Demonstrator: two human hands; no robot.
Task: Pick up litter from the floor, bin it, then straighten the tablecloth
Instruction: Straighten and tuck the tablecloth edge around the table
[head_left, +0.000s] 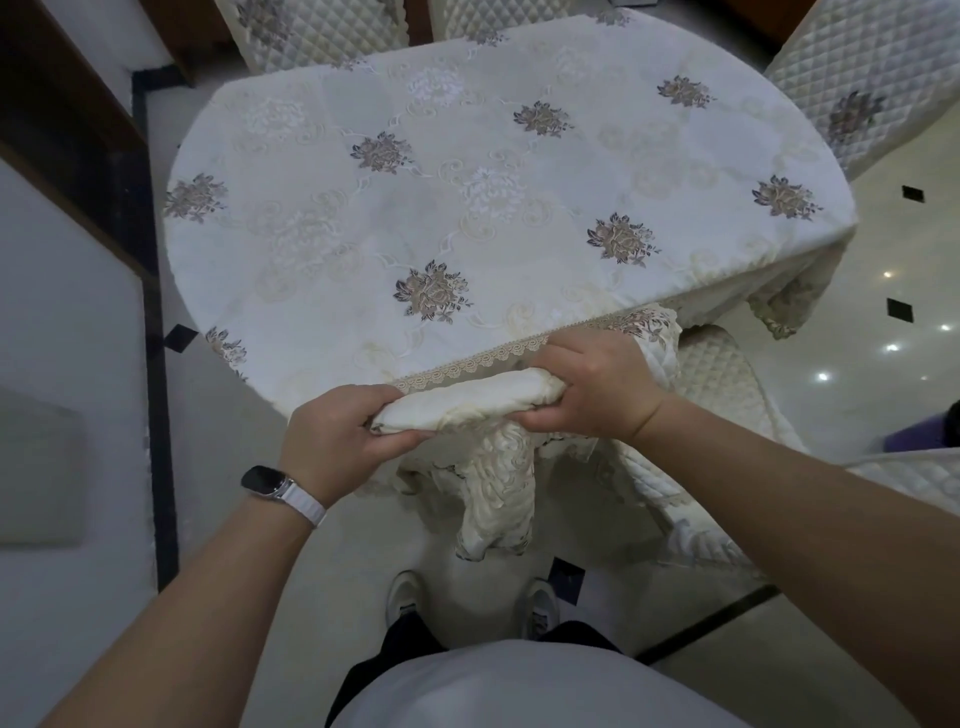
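Note:
A cream tablecloth with brown flower motifs and a lace border covers a round table. At the near edge the cloth is bunched into a thick roll, and a gathered corner hangs down below it. My left hand, with a watch on its wrist, grips the left end of the roll. My right hand grips the right end, fingers curled round the fabric. No litter shows on the floor.
Quilted chair covers stand at the far side, at the far right and just right of my hands. A dark wooden frame runs along the left. The glossy tiled floor has black diamond insets. My shoes are below the table edge.

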